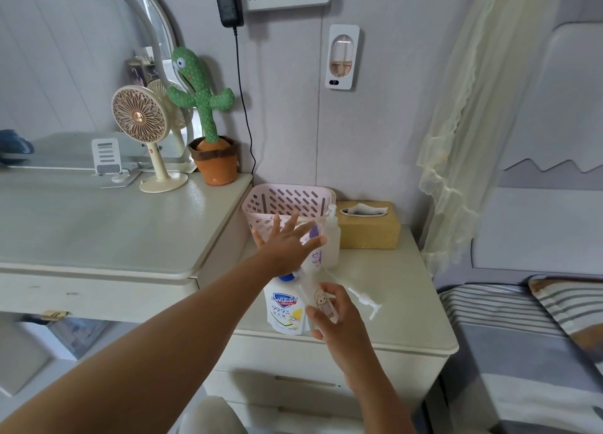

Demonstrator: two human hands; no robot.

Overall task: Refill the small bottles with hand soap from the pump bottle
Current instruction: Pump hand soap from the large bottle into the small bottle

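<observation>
The white Safeguard pump bottle [284, 306] stands at the front of the cream nightstand [391, 303], its blue pump head mostly hidden under my left wrist. My left hand [287, 241] hovers over the pump with fingers spread straight. My right hand [336, 316] grips a small clear bottle [321, 298] printed with a cartoon figure, held right beside the pump bottle. Behind them stand a small bottle with purple print [316, 254] and a frosted small pump bottle [332, 237]. A removed white pump top with its tube [363, 298] lies on the nightstand to the right.
A pink perforated basket [287, 201] and a tan tissue box [368, 224] sit at the back of the nightstand. Left is a higher dresser [98, 224] with a desk fan [143, 133], a plush cactus [208, 117] and a mirror. A striped bed [522, 335] is at the right.
</observation>
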